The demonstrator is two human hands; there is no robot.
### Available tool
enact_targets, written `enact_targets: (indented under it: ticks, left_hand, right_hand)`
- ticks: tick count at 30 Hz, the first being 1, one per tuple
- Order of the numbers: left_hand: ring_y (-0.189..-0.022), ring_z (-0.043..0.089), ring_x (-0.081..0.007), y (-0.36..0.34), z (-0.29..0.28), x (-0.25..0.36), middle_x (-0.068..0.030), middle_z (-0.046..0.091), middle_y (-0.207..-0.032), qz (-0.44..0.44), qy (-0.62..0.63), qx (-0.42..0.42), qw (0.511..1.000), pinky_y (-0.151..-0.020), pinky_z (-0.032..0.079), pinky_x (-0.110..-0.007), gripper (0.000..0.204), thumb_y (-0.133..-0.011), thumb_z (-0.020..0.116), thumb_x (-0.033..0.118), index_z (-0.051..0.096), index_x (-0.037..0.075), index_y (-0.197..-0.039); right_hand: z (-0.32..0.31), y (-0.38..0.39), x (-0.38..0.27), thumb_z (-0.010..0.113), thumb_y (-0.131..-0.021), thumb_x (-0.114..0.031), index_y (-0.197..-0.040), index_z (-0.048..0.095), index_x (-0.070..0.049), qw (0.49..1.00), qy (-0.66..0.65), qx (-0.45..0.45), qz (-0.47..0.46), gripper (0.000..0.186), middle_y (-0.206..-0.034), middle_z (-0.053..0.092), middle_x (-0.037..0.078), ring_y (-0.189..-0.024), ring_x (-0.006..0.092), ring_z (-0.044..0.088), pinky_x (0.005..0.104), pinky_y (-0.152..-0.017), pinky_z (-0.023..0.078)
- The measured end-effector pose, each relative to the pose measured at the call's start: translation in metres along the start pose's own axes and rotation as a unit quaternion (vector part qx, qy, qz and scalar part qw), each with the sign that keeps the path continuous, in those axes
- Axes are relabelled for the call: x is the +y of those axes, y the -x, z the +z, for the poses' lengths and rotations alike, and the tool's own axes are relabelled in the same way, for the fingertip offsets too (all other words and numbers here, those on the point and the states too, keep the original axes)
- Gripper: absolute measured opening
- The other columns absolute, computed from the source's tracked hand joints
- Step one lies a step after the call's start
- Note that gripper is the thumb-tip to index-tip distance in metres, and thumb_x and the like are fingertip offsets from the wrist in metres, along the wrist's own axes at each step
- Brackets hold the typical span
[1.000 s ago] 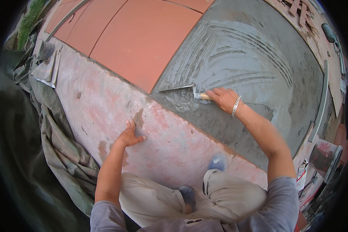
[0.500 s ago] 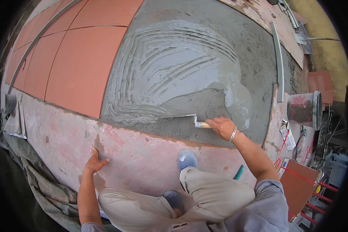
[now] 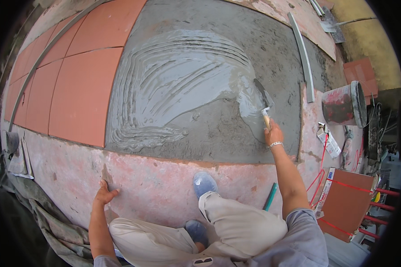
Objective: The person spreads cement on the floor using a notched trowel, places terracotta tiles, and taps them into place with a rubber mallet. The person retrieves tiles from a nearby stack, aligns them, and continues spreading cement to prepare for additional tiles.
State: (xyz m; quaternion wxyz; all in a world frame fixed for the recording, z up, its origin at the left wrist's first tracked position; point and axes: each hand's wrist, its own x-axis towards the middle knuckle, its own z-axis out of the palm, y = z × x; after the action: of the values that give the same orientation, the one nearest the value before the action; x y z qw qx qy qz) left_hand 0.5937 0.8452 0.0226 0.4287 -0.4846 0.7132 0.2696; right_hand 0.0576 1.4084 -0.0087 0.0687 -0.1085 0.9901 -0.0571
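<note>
My right hand (image 3: 274,133) grips the wooden handle of a trowel (image 3: 264,95). The trowel's dark blade rests at the right part of the wet grey cement slurry (image 3: 178,84), which shows curved ridges toward its left and far sides. Rough grey mortar (image 3: 218,135) lies around the slurry. My left hand (image 3: 105,193) leans on the pinkish floor (image 3: 151,187) in front of the bed, fingers spread and holding nothing. Left of the mortar, large terracotta tiles (image 3: 82,100) lie in rows, their nearest edge meeting the bed.
A long metal straightedge (image 3: 53,42) lies across the tiles. A grey bar (image 3: 301,58) borders the mortar at right, near a stained bucket (image 3: 343,106). Strapped tiles (image 3: 347,198) stand at lower right. A green stick (image 3: 270,196) lies by my knee; crumpled tarp (image 3: 53,222) is at left.
My right hand has carried the trowel from the near edge of the slurry up and right, turning its blade away from me. My left hand stays on the floor; the view has shifted slightly.
</note>
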Motion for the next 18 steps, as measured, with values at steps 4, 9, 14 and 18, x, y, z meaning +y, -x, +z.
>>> enact_targets:
  ticks: [4, 9, 14, 18]
  left_hand:
    - [-0.153, 0.021, -0.0388, 0.001, 0.002, 0.000, -0.0353, 0.003, -0.164, 0.000, 0.015, -0.001, 1.000, -0.123, 0.026, -0.035, 0.126, -0.079, 0.073, 0.056, -0.001, -0.009, -0.157]
    - [-0.154, 0.017, -0.0393, 0.004, 0.003, -0.001, -0.0354, 0.005, -0.164, 0.019, 0.021, 0.019, 0.999, -0.124, 0.024, -0.036, 0.124, -0.079, 0.073, 0.054, 0.000, -0.011, -0.157]
    - [-0.154, 0.019, -0.0401, 0.010, 0.001, 0.003, -0.0365, 0.008, -0.163, 0.024, 0.034, 0.016, 0.999, -0.123, 0.025, -0.037, 0.124, -0.079, 0.073, 0.054, 0.001, -0.012, -0.156]
    - [-0.155, 0.017, -0.0377, 0.014, -0.003, 0.008, -0.0350, 0.009, -0.164, 0.010, 0.033, 0.009, 0.999, -0.125, 0.021, -0.037, 0.122, -0.080, 0.072, 0.054, 0.002, -0.011, -0.157]
  right_hand:
    - [0.003, 0.035, -0.031, 0.068, -0.089, -0.018, -0.141, 0.052, -0.014, 0.998, -0.016, -0.036, -0.056, 0.054, -0.117, 0.064, 0.016, -0.102, 0.0408, 0.065, 0.0502, -0.085, 0.053]
    - [-0.019, 0.056, -0.052, 0.068, -0.090, -0.018, -0.142, 0.050, -0.016, 0.981, -0.033, -0.109, -0.156, 0.055, -0.118, 0.064, 0.015, -0.102, 0.0410, 0.065, 0.0508, -0.082, 0.054]
    - [-0.013, -0.028, -0.076, 0.066, -0.092, -0.018, -0.142, 0.049, -0.015, 0.993, -0.027, -0.036, -0.111, 0.053, -0.123, 0.063, 0.017, -0.106, 0.0411, 0.064, 0.0517, -0.086, 0.053]
    - [-0.005, -0.092, -0.094, 0.066, -0.093, -0.017, -0.140, 0.050, -0.015, 0.995, 0.010, -0.036, -0.094, 0.050, -0.124, 0.063, 0.017, -0.110, 0.0417, 0.062, 0.0519, -0.089, 0.052]
